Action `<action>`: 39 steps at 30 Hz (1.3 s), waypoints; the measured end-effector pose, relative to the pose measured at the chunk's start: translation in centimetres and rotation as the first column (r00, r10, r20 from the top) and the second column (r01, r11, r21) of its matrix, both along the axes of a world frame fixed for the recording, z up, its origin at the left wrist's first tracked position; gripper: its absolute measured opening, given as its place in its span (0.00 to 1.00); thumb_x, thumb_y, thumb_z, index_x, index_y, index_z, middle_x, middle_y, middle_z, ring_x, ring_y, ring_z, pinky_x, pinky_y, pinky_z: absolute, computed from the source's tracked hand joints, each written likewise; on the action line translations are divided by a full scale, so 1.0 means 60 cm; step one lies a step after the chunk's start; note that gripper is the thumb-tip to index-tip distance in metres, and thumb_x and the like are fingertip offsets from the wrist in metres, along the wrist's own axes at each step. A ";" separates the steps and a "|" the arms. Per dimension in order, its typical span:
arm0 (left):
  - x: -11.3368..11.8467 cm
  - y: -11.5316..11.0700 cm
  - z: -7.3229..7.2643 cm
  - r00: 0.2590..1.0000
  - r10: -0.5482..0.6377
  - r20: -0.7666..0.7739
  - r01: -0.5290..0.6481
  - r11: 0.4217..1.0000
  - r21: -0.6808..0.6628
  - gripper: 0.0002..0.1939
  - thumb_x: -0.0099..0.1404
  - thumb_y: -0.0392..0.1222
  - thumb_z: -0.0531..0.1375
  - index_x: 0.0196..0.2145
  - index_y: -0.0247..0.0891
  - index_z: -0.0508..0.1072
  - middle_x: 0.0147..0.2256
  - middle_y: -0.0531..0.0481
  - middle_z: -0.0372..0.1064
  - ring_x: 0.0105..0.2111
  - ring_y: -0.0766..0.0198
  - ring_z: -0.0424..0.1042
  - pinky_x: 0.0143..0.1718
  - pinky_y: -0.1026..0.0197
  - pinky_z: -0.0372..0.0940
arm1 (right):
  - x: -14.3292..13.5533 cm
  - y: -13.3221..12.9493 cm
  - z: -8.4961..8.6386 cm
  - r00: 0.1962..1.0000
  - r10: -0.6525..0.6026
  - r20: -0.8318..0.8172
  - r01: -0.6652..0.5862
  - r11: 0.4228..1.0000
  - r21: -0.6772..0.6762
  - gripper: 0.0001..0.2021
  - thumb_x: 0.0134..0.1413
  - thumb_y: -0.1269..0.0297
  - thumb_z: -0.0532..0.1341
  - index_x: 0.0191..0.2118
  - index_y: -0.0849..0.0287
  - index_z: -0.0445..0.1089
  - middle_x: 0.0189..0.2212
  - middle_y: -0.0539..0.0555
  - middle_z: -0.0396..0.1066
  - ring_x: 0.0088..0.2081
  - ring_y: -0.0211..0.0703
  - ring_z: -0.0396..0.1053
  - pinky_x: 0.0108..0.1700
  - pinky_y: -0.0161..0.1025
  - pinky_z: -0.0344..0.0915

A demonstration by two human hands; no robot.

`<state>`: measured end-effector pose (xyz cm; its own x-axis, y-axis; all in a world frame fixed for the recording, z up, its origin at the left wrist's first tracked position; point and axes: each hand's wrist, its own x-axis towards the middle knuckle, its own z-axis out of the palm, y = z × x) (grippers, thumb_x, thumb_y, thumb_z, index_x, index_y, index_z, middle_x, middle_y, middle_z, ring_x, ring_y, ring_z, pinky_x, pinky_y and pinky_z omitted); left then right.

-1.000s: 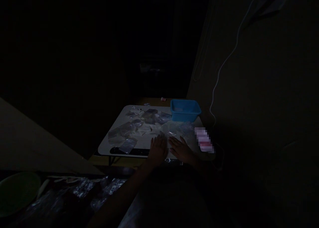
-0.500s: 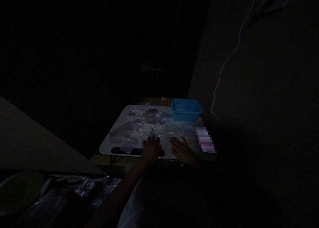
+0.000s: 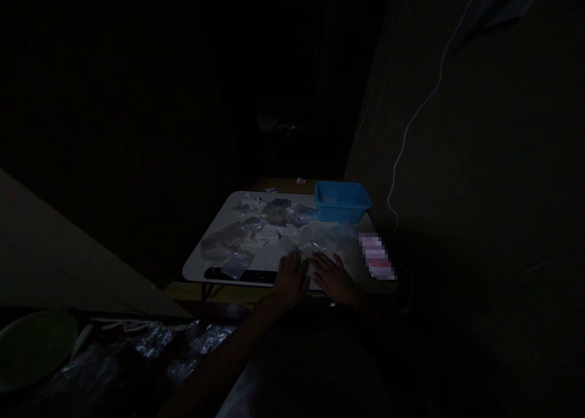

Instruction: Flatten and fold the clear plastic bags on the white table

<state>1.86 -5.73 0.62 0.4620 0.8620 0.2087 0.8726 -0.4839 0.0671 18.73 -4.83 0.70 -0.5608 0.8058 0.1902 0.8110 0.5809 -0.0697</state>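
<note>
In dim light, my left hand [image 3: 291,279] lies at the front edge of a low white table [image 3: 212,235], its fingers stretched forward and holding nothing that I can see. Close beside it rests my right hand [image 3: 333,278], flat with its fingers apart, the fingertips pointing toward the left hand. Just beyond the fingertips lies a clear plastic bag [image 3: 315,245]. More thin clear plastic bags [image 3: 223,240] are strewn over the tabletop. One small clear bag [image 3: 237,264] overlaps the dark strip [image 3: 258,276] along the front edge, left of my left hand.
A blue plastic basket [image 3: 342,212] stands at the table's back right corner. A blurred pink object [image 3: 377,256] lies at the right edge. A white cable [image 3: 404,134] hangs along the right wall. Crinkled plastic [image 3: 155,340] and a green round basin [image 3: 39,348] are at lower left.
My left hand has slid to the right along the table's front edge, now close to my right hand. The right hand has barely moved.
</note>
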 end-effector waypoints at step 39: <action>-0.052 0.023 0.015 0.974 -0.039 0.225 0.042 0.999 -0.009 0.19 0.65 0.41 0.44 0.51 0.34 0.60 0.49 0.43 0.61 0.50 0.61 0.58 0.50 0.56 0.54 | -0.018 0.026 0.014 0.998 0.033 -0.055 -0.031 0.999 0.039 0.17 0.57 0.64 0.44 0.51 0.55 0.59 0.52 0.54 0.59 0.56 0.44 0.50 0.55 0.52 0.36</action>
